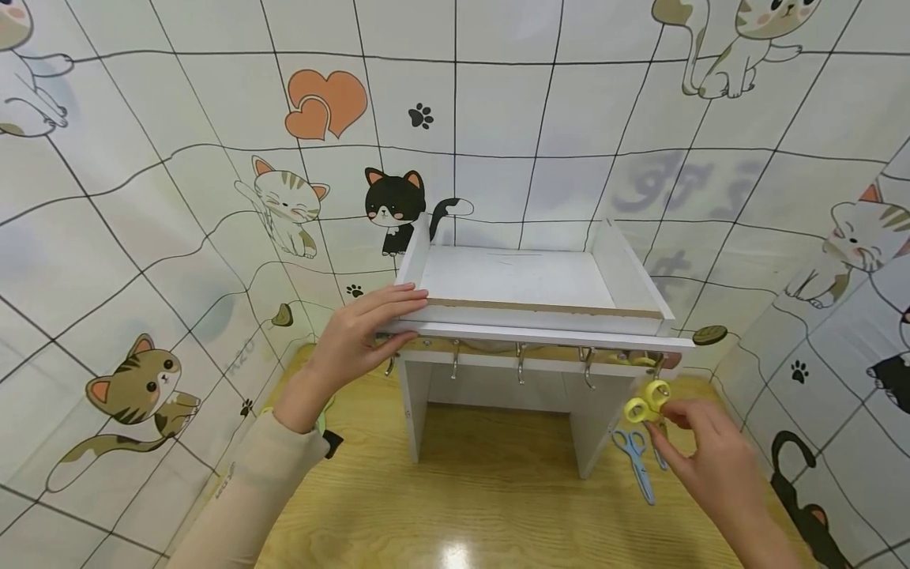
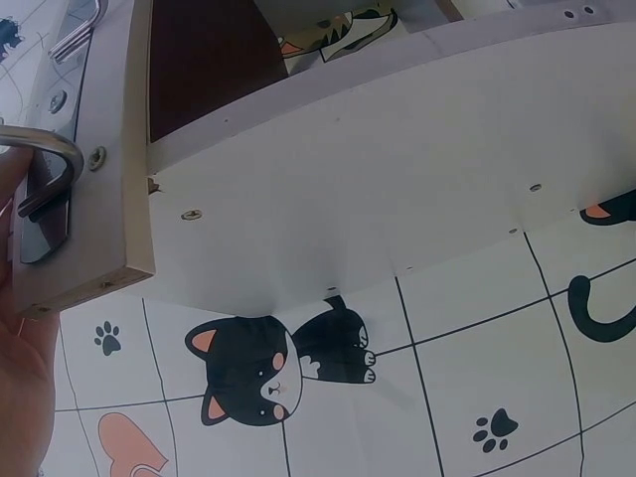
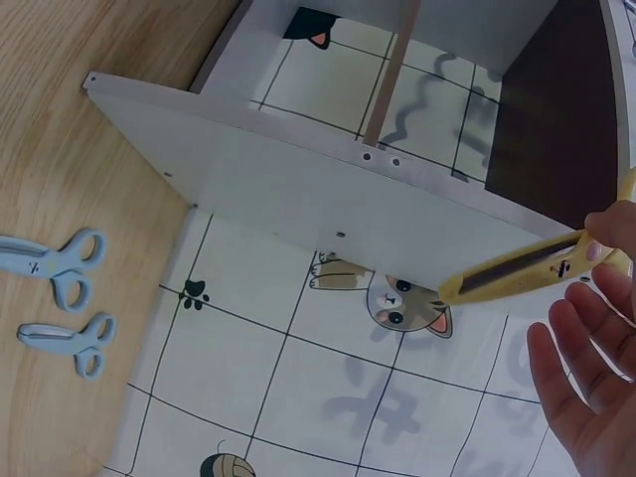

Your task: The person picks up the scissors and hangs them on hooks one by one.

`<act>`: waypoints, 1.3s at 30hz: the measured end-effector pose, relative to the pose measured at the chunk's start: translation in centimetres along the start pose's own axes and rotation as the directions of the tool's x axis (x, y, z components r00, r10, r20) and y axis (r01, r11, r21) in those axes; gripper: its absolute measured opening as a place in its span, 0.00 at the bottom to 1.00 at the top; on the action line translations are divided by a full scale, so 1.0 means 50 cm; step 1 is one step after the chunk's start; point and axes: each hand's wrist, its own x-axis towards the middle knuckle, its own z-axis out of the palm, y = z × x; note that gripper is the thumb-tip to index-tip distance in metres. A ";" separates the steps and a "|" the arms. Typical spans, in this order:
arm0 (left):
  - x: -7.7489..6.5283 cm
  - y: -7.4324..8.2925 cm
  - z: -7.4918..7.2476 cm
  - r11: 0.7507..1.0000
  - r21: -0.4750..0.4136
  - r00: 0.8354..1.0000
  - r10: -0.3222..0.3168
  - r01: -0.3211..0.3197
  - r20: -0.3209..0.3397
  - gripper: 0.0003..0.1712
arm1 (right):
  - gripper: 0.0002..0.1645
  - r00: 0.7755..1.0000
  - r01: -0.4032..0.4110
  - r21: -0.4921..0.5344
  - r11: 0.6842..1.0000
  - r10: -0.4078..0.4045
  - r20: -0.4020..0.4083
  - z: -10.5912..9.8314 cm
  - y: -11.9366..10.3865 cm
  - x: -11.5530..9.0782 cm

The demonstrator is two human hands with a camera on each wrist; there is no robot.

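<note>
A small white shelf unit (image 1: pixel 490 328) with a tray-like top stands on the wooden table, several metal hooks (image 1: pixel 520 363) along its front rail. My left hand (image 1: pixel 355 328) grips the rail's left end, fingers over the top and thumb in front below. At the other end my right hand (image 1: pixel 711 450) pinches a pair of yellow scissors (image 1: pixel 647 401) by the handle area, just under the rightmost hook. In the right wrist view the scissors' yellow blades (image 3: pixel 517 270) point away from the fingers, beside the shelf's side panel (image 3: pixel 298 189).
Two pairs of light-blue scissors, one larger (image 3: pixel 60 263) and one smaller (image 3: pixel 75 343), lie on the wooden table (image 1: pixel 455 490) by the shelf's right side. A white tiled-pattern covering (image 1: pixel 512 103) with cartoon cats surrounds the table at the back and sides.
</note>
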 end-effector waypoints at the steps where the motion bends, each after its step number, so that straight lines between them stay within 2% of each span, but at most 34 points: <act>1: 0.000 0.000 0.000 1.000 0.000 1.000 0.001 -0.001 0.000 0.28 | 0.42 1.000 -0.003 0.004 1.000 0.003 0.004 0.000 0.001 -0.001; 10: 0.002 0.001 0.000 1.000 -0.002 1.000 0.014 -0.014 -0.012 0.28 | 0.43 0.999 -0.035 0.001 0.999 0.035 0.024 0.010 0.029 -0.016; 12: 0.002 0.001 0.000 1.000 -0.004 1.000 0.014 -0.014 -0.011 0.28 | 0.36 0.998 -0.040 0.001 0.999 0.040 0.039 0.013 0.042 -0.024; 15: 0.002 0.001 0.000 1.000 -0.012 1.000 0.009 -0.010 -0.008 0.28 | 0.21 0.993 -0.072 -0.007 0.997 0.073 0.089 0.021 0.060 -0.037; 16: 0.002 0.001 0.000 1.000 -0.013 1.000 0.008 -0.008 -0.007 0.28 | 0.18 0.989 -0.093 -0.014 0.996 0.094 0.114 0.024 0.067 -0.042; 18: 0.002 0.001 0.001 1.000 -0.015 1.000 0.007 -0.007 -0.008 0.28 | 0.19 0.975 -0.143 -0.023 0.990 0.145 0.168 0.034 0.078 -0.052; 22: 0.001 -0.001 0.001 1.000 -0.011 1.000 0.005 -0.005 -0.009 0.27 | 0.17 0.925 -0.247 -0.032 0.969 0.245 0.291 0.063 0.102 -0.079; 26: 0.000 -0.001 0.000 1.000 -0.009 1.000 0.008 -0.008 -0.004 0.27 | 0.16 0.886 -0.286 -0.047 0.957 0.282 0.367 0.100 0.125 -0.117; 29: 0.001 -0.001 -0.001 1.000 -0.015 1.000 0.015 -0.015 -0.004 0.27 | 0.16 0.846 -0.311 -0.057 0.949 0.304 0.438 0.123 0.140 -0.141; 33: 0.002 -0.002 -0.001 1.000 -0.025 1.000 0.014 -0.014 -0.006 0.27 | 0.17 0.755 -0.357 -0.095 0.929 0.347 0.556 0.147 0.155 -0.156; 37: 0.001 -0.004 0.001 0.999 -0.031 1.000 0.013 -0.013 -0.007 0.28 | 0.19 0.673 -0.400 -0.126 0.908 0.384 0.633 0.170 0.166 -0.160; 39: 0.001 -0.006 0.002 0.999 -0.030 1.000 0.014 -0.015 -0.008 0.28 | 0.20 0.624 -0.426 -0.145 0.893 0.406 0.668 0.181 0.172 -0.160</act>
